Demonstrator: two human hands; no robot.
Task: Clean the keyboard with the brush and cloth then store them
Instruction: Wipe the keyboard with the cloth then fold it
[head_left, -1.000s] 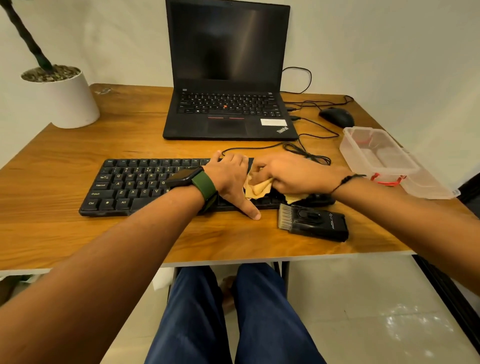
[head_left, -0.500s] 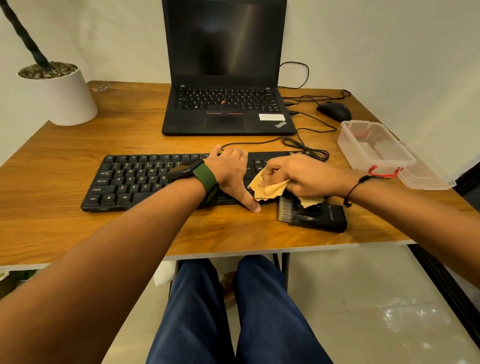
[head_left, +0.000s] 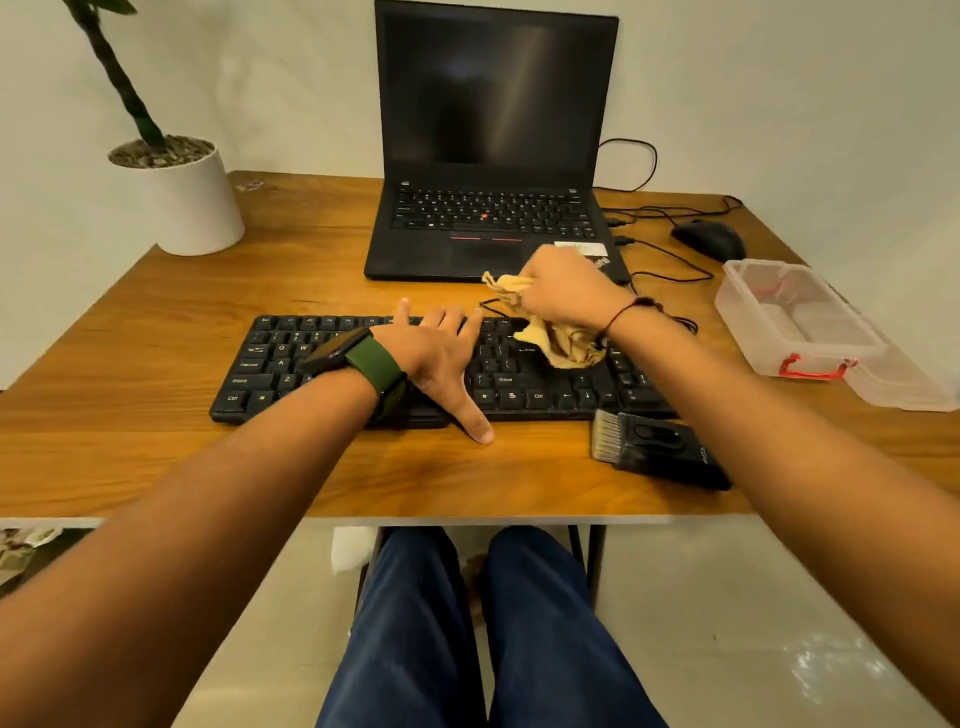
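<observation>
Fingers curled round a crumpled yellow cloth (head_left: 558, 340), the right hand (head_left: 566, 293) is raised above the far right part of the keyboard (head_left: 291, 358), at centre frame; one bunch of cloth sticks out past the knuckles toward the laptop (head_left: 491, 218), the rest hangs below the wrist onto the keys. The left hand (head_left: 439, 356) lies flat on the keyboard's middle, fingers straight and spread toward the top of the frame, thumb stretched off the near edge onto the desk (head_left: 156, 457). A green-strapped watch (head_left: 358, 358) sits on that wrist; a thin dark band (head_left: 626, 314) circles the right one. Both forearms reach in from the lower corners.

The black keyboard runs left to right across the middle of the frame, its long axis parallel to the desk's near edge. Just below its right end lies the brush (head_left: 660, 449), long axis also roughly left to right, pale bristles pointing left, black handle trailing to the right and slightly down; it is just beside the keyboard, and whether they touch cannot be told.

At the right edge of the frame sits an open clear box (head_left: 800, 322) with red latches, its lid (head_left: 904, 384) lying beside it. A black mouse (head_left: 709, 239) and cables lie at upper right, a white plant pot (head_left: 189, 202) at upper left.
</observation>
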